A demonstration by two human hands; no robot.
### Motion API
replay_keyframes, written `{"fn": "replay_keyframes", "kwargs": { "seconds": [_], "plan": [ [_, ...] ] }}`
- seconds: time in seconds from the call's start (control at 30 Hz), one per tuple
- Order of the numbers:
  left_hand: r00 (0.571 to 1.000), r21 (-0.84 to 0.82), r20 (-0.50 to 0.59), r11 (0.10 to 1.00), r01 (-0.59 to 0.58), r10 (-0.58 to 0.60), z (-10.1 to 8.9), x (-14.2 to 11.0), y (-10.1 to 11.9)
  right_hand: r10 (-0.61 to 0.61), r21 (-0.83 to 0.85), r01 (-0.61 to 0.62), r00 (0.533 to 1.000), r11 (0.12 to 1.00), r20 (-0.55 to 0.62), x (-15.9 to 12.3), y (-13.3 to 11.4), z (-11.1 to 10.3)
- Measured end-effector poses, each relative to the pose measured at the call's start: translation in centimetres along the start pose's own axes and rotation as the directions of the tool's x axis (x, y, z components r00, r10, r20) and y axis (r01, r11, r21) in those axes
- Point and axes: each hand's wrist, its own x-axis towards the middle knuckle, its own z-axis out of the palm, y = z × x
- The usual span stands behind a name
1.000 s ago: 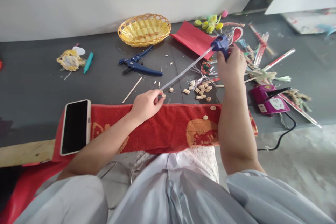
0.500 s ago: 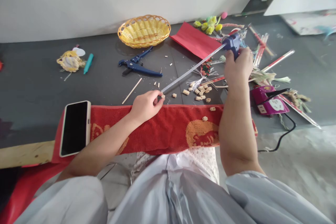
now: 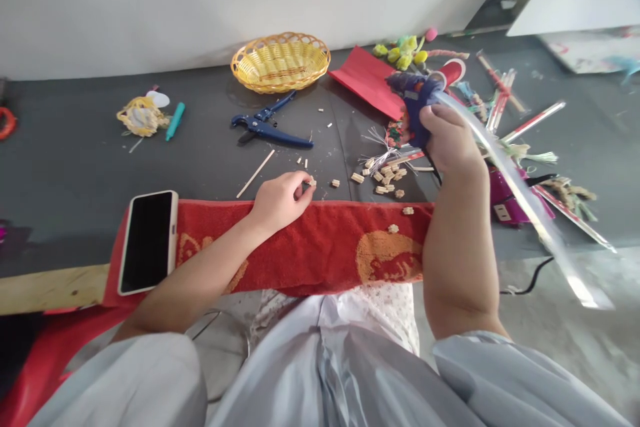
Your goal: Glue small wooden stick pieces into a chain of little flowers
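Note:
My left hand (image 3: 281, 203) pinches a small bundle of short wooden sticks (image 3: 313, 182) just above the front edge of the table. Raised over the right side, my right hand (image 3: 453, 137) grips a blue hot glue gun (image 3: 417, 103) by its handle. A long clear glue stick (image 3: 525, 197) runs out of the gun's back end, past my right forearm, slightly blurred. More short wooden bundles (image 3: 387, 177) lie in a loose pile between my hands. A thin wooden stick (image 3: 256, 173) rests left of them, near blue cutting pliers (image 3: 270, 128).
A red towel (image 3: 300, 247) covers the front edge, with a phone (image 3: 149, 242) on its left end. Behind stand a yellow woven basket (image 3: 280, 63) and red paper (image 3: 367, 80). A purple power socket (image 3: 510, 197), cord and wrapped sticks crowd the right. A teal marker (image 3: 175, 121) lies left.
My right hand has swung the glue gun round, so its nozzle now points left and the glue stick trails toward the lower right. My left hand keeps its pinch on the bundle.

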Motion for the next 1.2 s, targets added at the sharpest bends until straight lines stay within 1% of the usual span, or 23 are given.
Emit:
{"fn": "replay_keyframes", "kwargs": {
  "seconds": [0.03, 0.1, 0.13, 0.23, 0.3, 0.37, 0.43, 0.53, 0.67, 0.77, 0.9, 1.03, 1.2],
  "plan": [
    [1.000, -0.007, -0.009, 1.000, -0.003, 0.003, 0.0, 0.0, 0.0, 0.006, 0.040, -0.008, 0.999, 0.999, 0.049, -0.3, -0.4, 0.4],
    [1.000, -0.027, -0.023, 1.000, -0.005, 0.005, -0.1, 0.1, 0.0, 0.012, 0.173, -0.039, 0.988, 0.984, 0.154, -0.9, -1.1, 1.2],
    [1.000, -0.042, -0.027, 0.999, -0.001, 0.000, -0.1, 0.1, 0.0, 0.019, 0.201, -0.057, 0.982, 0.978, 0.186, -1.2, -1.5, 1.5],
    [0.998, -0.119, -0.043, 0.992, 0.032, -0.037, -0.2, 0.3, 0.0, 0.048, 0.216, -0.108, 0.963, 0.970, 0.264, -2.0, -2.4, 2.4],
    [0.996, -0.182, -0.055, 0.981, 0.061, -0.072, -0.2, 0.4, -0.1, 0.058, 0.213, -0.126, 0.952, 0.969, 0.300, -2.3, -2.8, 2.7],
    [0.992, -0.240, -0.064, 0.967, 0.089, -0.108, -0.3, 0.5, -0.1, 0.042, 0.180, -0.114, 0.932, 0.977, 0.360, -2.6, -2.9, 3.0],
    [0.988, -0.300, -0.073, 0.948, 0.107, -0.135, -0.4, 0.6, -0.1, 0.032, 0.129, -0.089, 0.920, 0.988, 0.391, -2.7, -2.8, 3.1],
    [0.979, -0.391, -0.110, 0.913, 0.114, -0.169, -0.5, 0.7, -0.1, 0.044, 0.087, -0.089, 0.905, 0.992, 0.424, -2.8, -2.6, 3.4],
    [0.957, -0.483, -0.185, 0.869, 0.109, -0.223, -0.5, 0.9, -0.1, 0.061, 0.041, -0.096, 0.850, 0.995, 0.523, -3.1, -2.9, 3.8],
    [0.937, -0.540, -0.213, 0.832, 0.124, -0.277, -0.5, 1.0, 0.0, 0.101, -0.037, -0.097, 0.835, 0.995, 0.540, -3.3, -3.3, 4.2],
    [0.921, -0.570, -0.233, 0.811, 0.130, -0.312, -0.6, 1.1, 0.1, 0.093, -0.052, -0.077, 0.817, 0.996, 0.570, -3.5, -3.5, 4.6],
    [0.917, -0.579, -0.230, 0.803, 0.140, -0.326, -0.5, 1.0, 0.1, 0.069, -0.065, -0.036, 0.786, 0.997, 0.615, -3.5, -3.7, 4.8],
    [0.918, -0.590, -0.208, 0.792, 0.156, -0.336, -0.4, 1.0, 0.0, 0.082, -0.113, -0.016, 0.785, 0.994, 0.615, -3.6, -3.8, 4.8]
  ]
}}
